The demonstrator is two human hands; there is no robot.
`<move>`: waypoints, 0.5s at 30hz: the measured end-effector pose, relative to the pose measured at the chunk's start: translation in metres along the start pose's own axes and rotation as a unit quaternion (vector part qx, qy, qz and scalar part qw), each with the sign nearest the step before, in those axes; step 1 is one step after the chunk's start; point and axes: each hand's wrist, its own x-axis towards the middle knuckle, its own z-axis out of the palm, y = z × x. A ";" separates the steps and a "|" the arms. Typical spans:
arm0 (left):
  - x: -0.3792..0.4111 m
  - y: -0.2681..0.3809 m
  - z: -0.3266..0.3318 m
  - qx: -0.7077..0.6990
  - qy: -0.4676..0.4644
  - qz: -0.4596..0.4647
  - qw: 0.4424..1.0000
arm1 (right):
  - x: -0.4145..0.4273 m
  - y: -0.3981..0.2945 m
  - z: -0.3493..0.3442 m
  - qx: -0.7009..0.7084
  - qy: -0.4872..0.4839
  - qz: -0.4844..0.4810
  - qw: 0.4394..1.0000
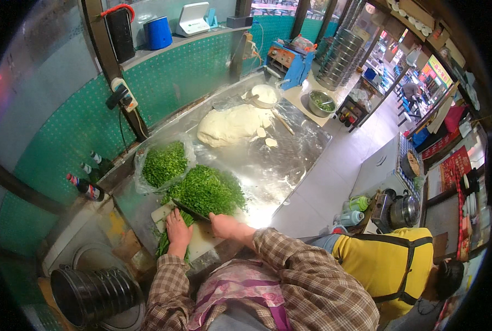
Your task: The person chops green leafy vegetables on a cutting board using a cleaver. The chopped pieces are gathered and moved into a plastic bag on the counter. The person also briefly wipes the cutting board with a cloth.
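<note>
My left hand [178,231] presses down on a bunch of long green stalks [163,244] lying across a white cutting board [202,244]. In my right hand [226,226] is the handle of a kitchen knife with a dark blade [190,211]. The blade lies just beyond my left fingers, between the stalks and a large heap of chopped greens [206,188]. Farther left, a clear plastic bag [139,176] holds more chopped greens [165,163]. My right palm hides the knife's handle.
A big slab of dough [229,124] rests on the floured metal worktop [287,149], near a rolling pin [283,122] and a bowl of flour [265,95]. Bottles [86,188] stand at left, a black metal drum [93,296] below. A person in yellow [384,265] is close on my right.
</note>
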 end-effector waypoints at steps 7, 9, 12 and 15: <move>-0.004 0.021 0.010 0.023 -0.027 -0.039 0.999 | 0.000 0.002 0.001 -0.002 0.000 0.015 1.000; -0.008 0.030 0.007 0.013 -0.021 -0.039 0.999 | 0.000 0.003 0.000 -0.004 -0.002 0.014 1.000; -0.010 0.034 -0.018 -0.011 -0.057 -0.039 0.998 | -0.001 -0.004 -0.011 -0.012 -0.021 0.013 1.000; -0.012 0.024 -0.022 -0.077 -0.058 -0.022 0.995 | -0.004 -0.024 -0.029 -0.030 -0.075 0.034 0.996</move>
